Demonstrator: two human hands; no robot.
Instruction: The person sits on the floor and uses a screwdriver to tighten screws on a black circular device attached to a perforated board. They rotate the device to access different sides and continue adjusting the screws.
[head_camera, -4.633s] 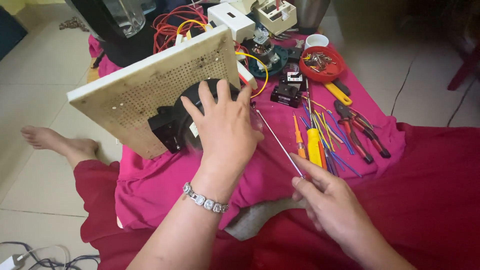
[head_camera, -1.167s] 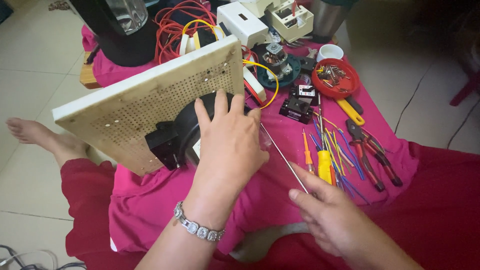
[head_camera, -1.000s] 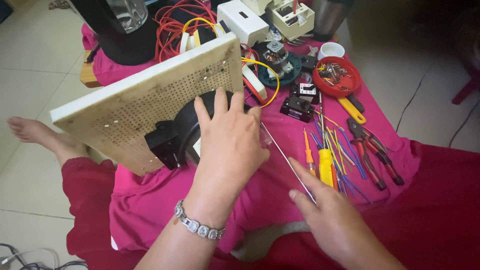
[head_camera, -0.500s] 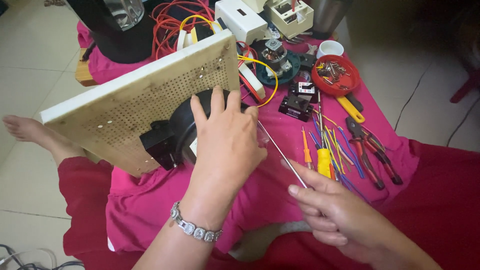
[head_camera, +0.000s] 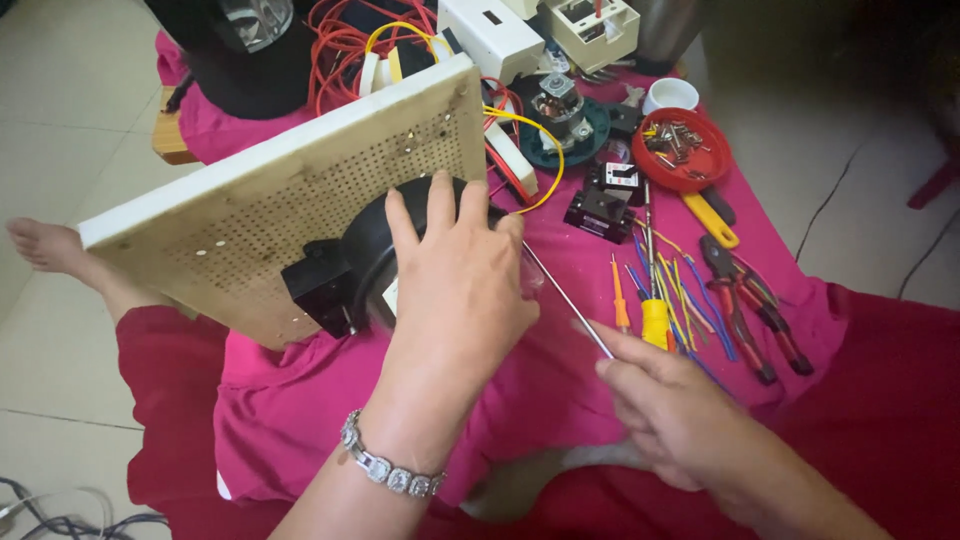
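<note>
My left hand lies spread over a black round device fixed to the front of a tilted cream perforated board, fingers curled over its top. A silver bracelet circles that wrist. My right hand pinches the near end of a long thin metal rod, whose far tip runs up to the black device beside my left fingers. The board stands on edge on a pink cloth over my lap.
To the right lie small screwdrivers, coloured wires, red-handled pliers, a red bowl of small parts and a black component. Behind the board are red and yellow cables, white boxes and a motor. A bare foot rests at left.
The view has shifted slightly and the board has tilted a little. My left hand stays on the black device. My right hand has kept hold of the rod, moving slightly along it.
</note>
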